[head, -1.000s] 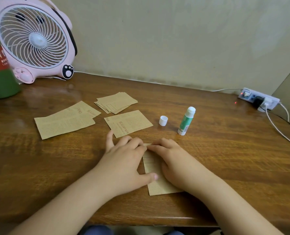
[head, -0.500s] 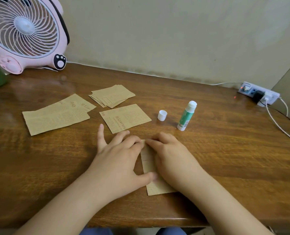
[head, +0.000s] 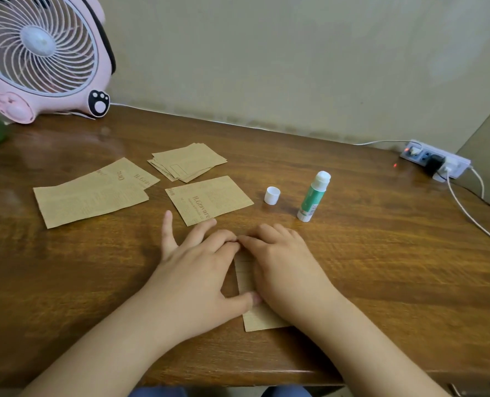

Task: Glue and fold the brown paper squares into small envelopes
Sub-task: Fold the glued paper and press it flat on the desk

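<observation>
Folded paper (head: 251, 277) lies flat on the tabletop (head: 381, 267) at the near edge, long axis running away from the person, pinned directly under both hands. Left hand (head: 198, 267): fingers spread and extended, flat on the paper's left side, thumb touching its lower part. Right hand (head: 284, 265): fingers lightly bent, pressing down on the right side; fingertips of both hands meet at the far end. Neither hand grips anything. Judgement: a glued fold is being pressed; both hands are equally near.

Glue stick (head: 314, 196) stands uncapped beyond the right hand, cap (head: 272, 195) beside it. Loose sheet (head: 209, 199) just beyond the left fingers; stack (head: 187, 162) and long sheets (head: 95, 193) further left. Nothing obstructs.
</observation>
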